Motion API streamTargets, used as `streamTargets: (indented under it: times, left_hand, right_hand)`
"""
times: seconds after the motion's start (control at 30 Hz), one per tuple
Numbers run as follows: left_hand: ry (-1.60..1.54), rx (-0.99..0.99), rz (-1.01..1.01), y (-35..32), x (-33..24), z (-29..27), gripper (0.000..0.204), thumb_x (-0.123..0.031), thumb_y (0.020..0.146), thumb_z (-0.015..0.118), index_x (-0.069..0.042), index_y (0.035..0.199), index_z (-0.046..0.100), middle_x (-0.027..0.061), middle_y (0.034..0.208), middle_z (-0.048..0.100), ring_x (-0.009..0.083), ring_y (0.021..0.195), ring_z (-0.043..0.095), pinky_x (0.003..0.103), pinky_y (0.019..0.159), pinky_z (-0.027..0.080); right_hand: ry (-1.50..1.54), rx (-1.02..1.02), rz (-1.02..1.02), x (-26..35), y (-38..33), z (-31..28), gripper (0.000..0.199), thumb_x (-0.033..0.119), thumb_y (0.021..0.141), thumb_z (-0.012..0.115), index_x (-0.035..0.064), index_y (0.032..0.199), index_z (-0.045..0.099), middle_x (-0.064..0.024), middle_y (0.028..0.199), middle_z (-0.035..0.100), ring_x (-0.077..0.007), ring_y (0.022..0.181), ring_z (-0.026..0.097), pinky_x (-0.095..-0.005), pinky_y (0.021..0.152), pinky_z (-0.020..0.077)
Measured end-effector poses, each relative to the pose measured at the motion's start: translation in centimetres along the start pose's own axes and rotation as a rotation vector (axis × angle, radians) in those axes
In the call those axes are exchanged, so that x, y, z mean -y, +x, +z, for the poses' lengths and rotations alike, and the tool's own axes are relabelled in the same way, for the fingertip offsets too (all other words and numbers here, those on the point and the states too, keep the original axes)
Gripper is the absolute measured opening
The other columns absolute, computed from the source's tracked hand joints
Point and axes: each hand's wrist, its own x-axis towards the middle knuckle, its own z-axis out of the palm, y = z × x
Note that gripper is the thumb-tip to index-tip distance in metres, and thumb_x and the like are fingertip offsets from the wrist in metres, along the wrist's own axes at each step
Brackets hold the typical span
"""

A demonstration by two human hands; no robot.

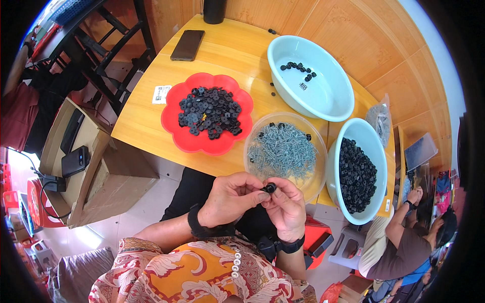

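My left hand (228, 201) and my right hand (286, 208) meet in front of the table's near edge. Their closed fingertips pinch a small black round plastic part (271, 187); the fingers hide some of it. Just beyond the hands, a clear round tray (249, 160) holds many silver screws (283, 149) and a few black parts. To its left stands a red flower-shaped dish (174, 132) full of flat black discs (209, 111). At the right, a pale blue basin (333, 174) is filled with black round parts (357, 177).
A second pale blue basin (331, 101) at the back holds several black pieces. On the table (146, 118) lie a phone (188, 45) and a white label (160, 94). A cardboard box (113, 177) with a power bank (75, 161) stands left. Another person (404, 242) sits at right.
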Motion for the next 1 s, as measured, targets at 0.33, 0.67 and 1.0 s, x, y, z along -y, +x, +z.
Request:
streamTargets:
  times: [0.33,0.67,1.0]
  left_hand:
    - [0.058,-0.014,0.012,-0.13,-0.01,0.01,0.014,0.004,0.079,0.060,0.005,0.092,0.055,0.0114,0.084,0.063,0.0147,0.076,0.061,0.026,0.069,0.051]
    - [0.037,-0.026,0.000,-0.10,0.08,0.15,0.011,0.004,0.078,0.060,0.003,0.089,0.059,0.0068,0.078,0.063,0.0087,0.071,0.059,0.020,0.063,0.048]
    - [0.071,0.003,-0.003,-0.03,-0.32,-0.33,0.010,0.002,0.078,0.061,0.001,0.088,0.058,0.0096,0.079,0.064,0.0090,0.062,0.057,0.020,0.054,0.048]
  right_hand:
    - [-0.032,-0.014,-0.006,-0.11,-0.02,0.01,0.024,0.002,0.084,0.053,-0.0040,0.107,0.053,-0.0122,0.093,0.060,-0.0169,0.077,0.058,-0.0269,0.068,0.0476]
    - [-0.160,-0.062,-0.061,-0.05,-0.25,0.60,0.025,0.002,0.083,0.055,-0.0042,0.108,0.054,-0.0117,0.091,0.061,-0.0162,0.074,0.059,-0.0265,0.067,0.0483]
    - [-0.473,-0.034,-0.222,0.16,-0.29,0.94,0.021,-0.003,0.081,0.056,-0.0030,0.101,0.060,-0.0094,0.094,0.054,-0.0145,0.073,0.058,-0.0241,0.062,0.0491]
